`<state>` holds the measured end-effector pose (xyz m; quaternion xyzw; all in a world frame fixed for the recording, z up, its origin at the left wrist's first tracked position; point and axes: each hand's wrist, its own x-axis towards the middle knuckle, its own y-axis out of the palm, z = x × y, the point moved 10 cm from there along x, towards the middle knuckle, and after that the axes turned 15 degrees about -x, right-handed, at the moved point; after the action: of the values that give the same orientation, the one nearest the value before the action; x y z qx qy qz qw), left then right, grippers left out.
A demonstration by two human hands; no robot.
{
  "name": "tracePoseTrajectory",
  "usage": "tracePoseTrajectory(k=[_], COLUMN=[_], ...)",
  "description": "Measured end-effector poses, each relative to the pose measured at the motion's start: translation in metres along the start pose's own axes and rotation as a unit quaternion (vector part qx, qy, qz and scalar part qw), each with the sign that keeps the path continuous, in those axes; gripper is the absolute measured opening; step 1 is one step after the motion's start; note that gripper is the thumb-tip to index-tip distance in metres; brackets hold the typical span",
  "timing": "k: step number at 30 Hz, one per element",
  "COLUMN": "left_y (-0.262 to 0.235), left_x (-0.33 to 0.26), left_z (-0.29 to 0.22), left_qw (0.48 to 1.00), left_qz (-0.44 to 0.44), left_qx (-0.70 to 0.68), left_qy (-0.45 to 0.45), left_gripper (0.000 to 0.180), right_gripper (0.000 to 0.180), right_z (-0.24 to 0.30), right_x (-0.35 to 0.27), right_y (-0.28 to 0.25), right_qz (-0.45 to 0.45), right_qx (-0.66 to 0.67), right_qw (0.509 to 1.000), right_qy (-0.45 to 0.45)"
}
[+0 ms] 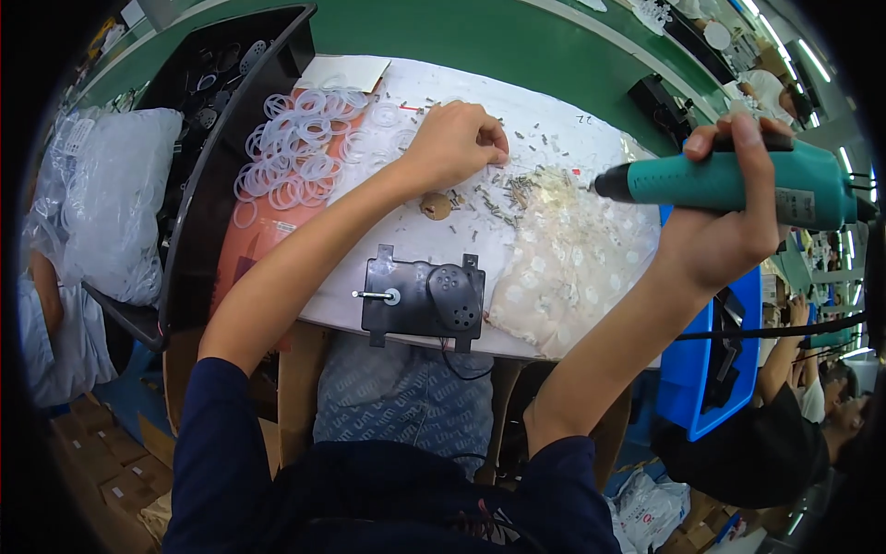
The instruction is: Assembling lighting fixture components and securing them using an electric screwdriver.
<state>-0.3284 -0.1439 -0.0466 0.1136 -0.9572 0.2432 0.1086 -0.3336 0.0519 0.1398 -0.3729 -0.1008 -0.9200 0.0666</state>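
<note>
My right hand (715, 226) is wrapped round a teal electric screwdriver (729, 185), raised over the right side of the table, its black nose pointing left. Over the white table top, my left hand (457, 143) is closed, fingers curled in; whatever they pinch is hidden. Small metal screws (508, 198) lie scattered beside and below it. Near the table's front edge rests a black plastic gearbox-like housing (423, 297) with a metal shaft, a round perforated cover and side tabs. A small round brown disc (436, 206) lies under my left wrist.
Clear plastic rings (309, 138) are heaped on an orange sheet (245, 249) at left, beside a black bin (198, 166) of black parts. A spotted cloth (563, 286) with screws covers the right side. A blue bin (706, 406) stands further right; a black cable (784, 331) crosses it. Other people sit nearby.
</note>
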Motion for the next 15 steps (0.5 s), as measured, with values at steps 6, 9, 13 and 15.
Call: tracePoseTrajectory(k=[6,9,13,15], left_y=[-0.012,-0.009,-0.009,-0.009], left_x=[-0.022,-0.036,-0.031,-0.033], left_z=[-0.026,-0.022,-0.031,-0.041], left_qw=[0.980,0.968,0.963,0.968], left_qz=[-0.022,-0.018,-0.020,-0.010], left_qx=[-0.163,-0.232,-0.236,-0.164], left_qy=[0.112,0.097,0.125,0.190], left_gripper=[0.010,0.013,0.015,0.014], right_gripper=[0.018,0.014,0.013,0.013], right_z=[-0.011,-0.023,-0.025,-0.028], right_x=[-0.005,-0.016,-0.018,-0.020], right_y=[0.019,0.014,0.015,0.015], right_qz=[0.106,0.106,0.134,0.133], right_qx=[0.113,0.140,0.133,0.116], right_qw=[0.988,0.984,0.981,0.983], right_qy=[0.003,0.031,0.046,0.049])
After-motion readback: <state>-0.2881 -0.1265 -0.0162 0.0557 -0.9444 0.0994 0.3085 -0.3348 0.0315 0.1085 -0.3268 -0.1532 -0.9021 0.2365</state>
